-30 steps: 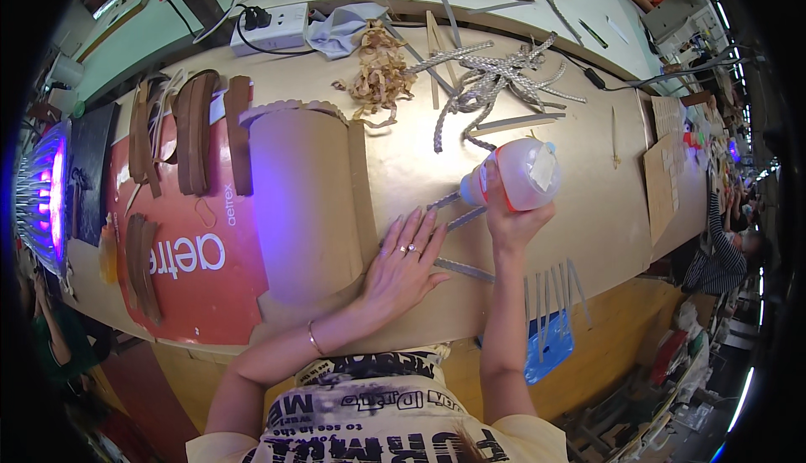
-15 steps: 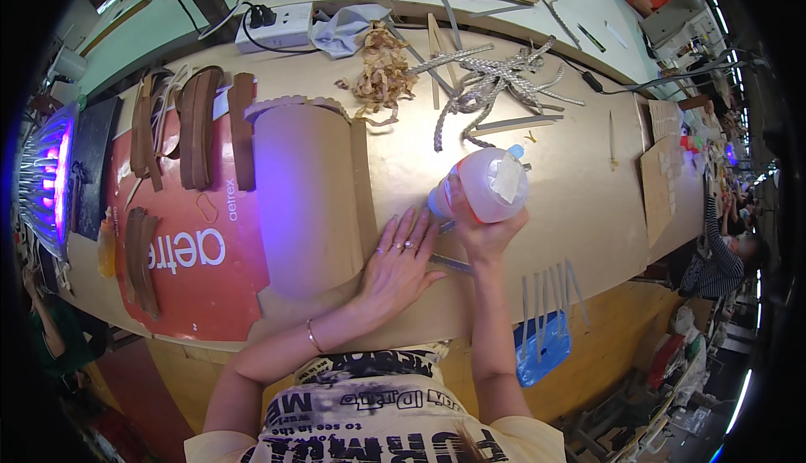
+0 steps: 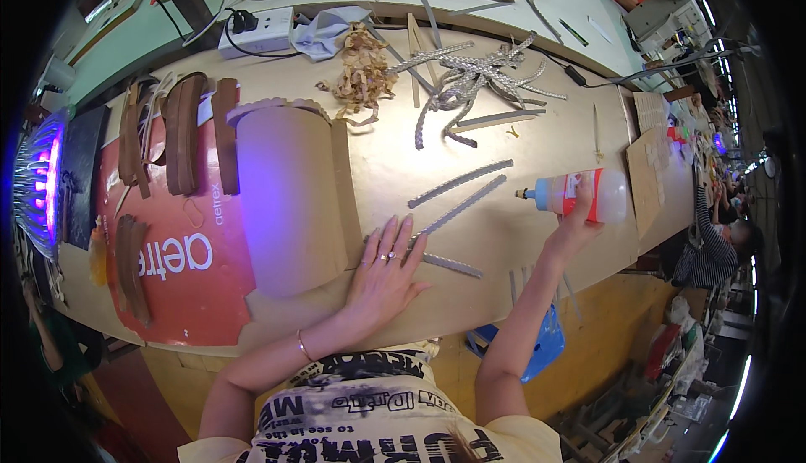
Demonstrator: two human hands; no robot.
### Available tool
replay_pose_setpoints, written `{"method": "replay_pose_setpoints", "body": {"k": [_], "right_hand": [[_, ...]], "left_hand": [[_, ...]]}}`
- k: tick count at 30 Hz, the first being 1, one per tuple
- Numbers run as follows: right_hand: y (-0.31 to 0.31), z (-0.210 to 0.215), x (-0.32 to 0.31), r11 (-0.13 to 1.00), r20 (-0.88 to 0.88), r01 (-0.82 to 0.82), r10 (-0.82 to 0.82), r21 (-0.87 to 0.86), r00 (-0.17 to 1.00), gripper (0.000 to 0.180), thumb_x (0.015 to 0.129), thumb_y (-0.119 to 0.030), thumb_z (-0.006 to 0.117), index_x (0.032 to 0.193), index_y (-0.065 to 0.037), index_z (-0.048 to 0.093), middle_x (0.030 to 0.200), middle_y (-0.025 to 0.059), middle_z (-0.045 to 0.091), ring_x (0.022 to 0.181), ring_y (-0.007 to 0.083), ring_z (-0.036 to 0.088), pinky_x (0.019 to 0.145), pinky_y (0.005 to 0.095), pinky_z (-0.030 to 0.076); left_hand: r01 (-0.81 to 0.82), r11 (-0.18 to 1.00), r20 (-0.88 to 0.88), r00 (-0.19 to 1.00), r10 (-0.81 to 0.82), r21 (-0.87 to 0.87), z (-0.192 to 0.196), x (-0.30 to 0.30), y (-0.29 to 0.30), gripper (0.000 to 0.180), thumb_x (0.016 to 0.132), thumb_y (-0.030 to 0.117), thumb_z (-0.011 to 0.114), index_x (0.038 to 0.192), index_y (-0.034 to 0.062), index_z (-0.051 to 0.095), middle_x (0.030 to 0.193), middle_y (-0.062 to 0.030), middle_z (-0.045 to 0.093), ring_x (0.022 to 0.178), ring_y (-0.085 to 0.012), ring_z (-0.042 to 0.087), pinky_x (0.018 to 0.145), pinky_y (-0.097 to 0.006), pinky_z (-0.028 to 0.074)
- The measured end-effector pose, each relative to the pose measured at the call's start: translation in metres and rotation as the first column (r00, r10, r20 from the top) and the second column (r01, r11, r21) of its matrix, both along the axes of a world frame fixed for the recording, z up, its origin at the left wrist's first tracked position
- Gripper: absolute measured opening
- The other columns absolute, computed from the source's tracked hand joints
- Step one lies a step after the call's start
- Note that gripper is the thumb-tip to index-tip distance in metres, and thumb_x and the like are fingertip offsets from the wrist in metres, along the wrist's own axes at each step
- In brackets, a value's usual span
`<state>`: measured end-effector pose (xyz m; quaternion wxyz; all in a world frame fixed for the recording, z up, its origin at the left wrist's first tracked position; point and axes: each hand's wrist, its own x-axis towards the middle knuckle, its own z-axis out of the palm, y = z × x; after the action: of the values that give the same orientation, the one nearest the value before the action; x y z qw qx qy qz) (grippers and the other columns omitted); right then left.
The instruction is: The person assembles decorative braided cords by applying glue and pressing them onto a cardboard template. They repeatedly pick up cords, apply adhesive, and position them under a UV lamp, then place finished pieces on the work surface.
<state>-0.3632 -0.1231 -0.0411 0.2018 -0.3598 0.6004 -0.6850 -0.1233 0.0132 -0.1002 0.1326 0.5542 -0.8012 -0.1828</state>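
My left hand (image 3: 384,274) lies flat on the work table with its fingers stretched out. Its fingertips rest at the ends of short grey braided strips, among them an angled strip (image 3: 464,204) and a lower strip (image 3: 452,264). Another braided strip (image 3: 460,183) lies just above, apart from the hand. On the right, my right hand (image 3: 579,226) grips a squeeze bottle (image 3: 611,194) with a red label and pale blue cap. The bottle is held sideways, its nozzle pointing left toward the strips.
A rounded brown board form (image 3: 290,194) stands left of my hand, beside brown straps (image 3: 186,136) on a red sheet (image 3: 193,303). Beyond are curled tan scraps (image 3: 363,68), a braided cord heap (image 3: 474,81) and a power strip (image 3: 256,33). A blue stool (image 3: 546,345) sits below the edge.
My right hand has swung the bottle to the right, from above the strips, and tipped it sideways. The strips beneath have come into view. My left hand stays flat on the table.
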Motion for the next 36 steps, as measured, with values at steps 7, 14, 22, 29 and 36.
{"method": "replay_pose_setpoints", "body": {"k": [7,14,22,29,36], "right_hand": [[-0.021,-0.003,-0.005,0.995,-0.531,0.075,-0.029,0.065,0.847,0.049,0.077,-0.028,0.084,0.106,0.006,0.065,0.102,0.0134,0.068,0.093,0.0235,0.066,0.086,0.0377,0.052],[-0.038,-0.017,0.001,1.0,-0.548,-0.008,0.003,-0.006,0.837,0.05,0.075,-0.029,0.086,0.105,0.004,0.065,0.098,0.0139,0.071,0.091,0.024,0.069,0.085,0.0363,0.053],[-0.035,-0.025,0.007,1.0,-0.545,-0.012,0.022,0.022,0.838,0.051,0.076,-0.03,0.085,0.107,0.004,0.065,0.099,0.0141,0.071,0.092,0.0247,0.069,0.085,0.0364,0.053],[0.004,-0.029,0.037,0.974,-0.482,-0.206,0.225,0.092,0.847,0.046,0.076,-0.027,0.084,0.104,0.004,0.066,0.097,0.0139,0.071,0.09,0.0227,0.069,0.082,0.035,0.053],[0.039,-0.032,0.055,0.992,-0.046,-0.12,0.121,0.038,0.992,0.059,0.082,-0.025,0.077,0.129,0.0,0.051,0.118,0.0136,0.06,0.101,0.021,0.064,0.085,0.0369,0.055]], "left_hand": [[0.054,0.998,-0.003,0.999,-0.054,-0.028,-0.001,-0.013,-0.021,0.07,0.089,0.051,0.059,0.144,0.0093,0.045,0.157,-0.021,0.024,0.146,-0.0386,0.019,0.117,-0.054,0.017],[0.029,1.0,0.026,0.999,-0.029,-0.008,0.0,-0.002,-0.007,0.069,0.09,0.052,0.058,0.145,0.0128,0.044,0.158,-0.0203,0.023,0.146,-0.0382,0.019,0.117,-0.055,0.015],[0.01,1.0,0.032,0.999,-0.011,0.028,0.002,0.01,0.003,0.069,0.09,0.05,0.059,0.146,0.0134,0.043,0.159,-0.02,0.02,0.147,-0.038,0.018,0.117,-0.055,0.014],[0.013,0.999,0.027,1.0,-0.014,0.045,0.0,0.008,0.003,0.072,0.089,0.05,0.059,0.147,0.011,0.04,0.159,-0.0202,0.019,0.147,-0.0375,0.017,0.117,-0.055,0.015],[0.075,0.996,0.046,0.996,-0.078,0.057,-0.007,0.006,0.017,0.078,0.087,0.049,0.062,0.149,0.0092,0.036,0.159,-0.0182,0.02,0.147,-0.0366,0.018,0.117,-0.054,0.017]]}}
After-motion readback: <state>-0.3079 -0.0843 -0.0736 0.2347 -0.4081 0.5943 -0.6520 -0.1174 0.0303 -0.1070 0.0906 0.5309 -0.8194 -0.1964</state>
